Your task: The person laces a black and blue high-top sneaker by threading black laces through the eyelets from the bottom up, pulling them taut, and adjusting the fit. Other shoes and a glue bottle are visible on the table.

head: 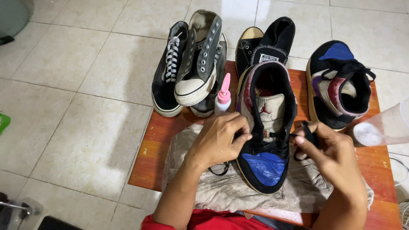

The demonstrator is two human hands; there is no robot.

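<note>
I see: sneaker (264, 127) on cloth (221, 187) on surface (149, 157); bottle (223, 99) behind, matching sneaker (338, 85) right, canvas shoes (187, 64) left-rear.

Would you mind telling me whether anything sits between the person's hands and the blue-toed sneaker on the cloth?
Nothing visible does. The left hand already rests on the blue-toed sneaker at its laces, and the right hand pinches a black lace at its side. The pink-capped bottle stands behind, clear of both.

- The light is soft and bright enough. I see the tile floor (85, 85) well.
- The shoes drop soft shadows to the left on it.
- The blue toe of the shoe (264, 168) shines a bit.
- The plastic cup (383, 127) at the right edge looks blurry.
</note>
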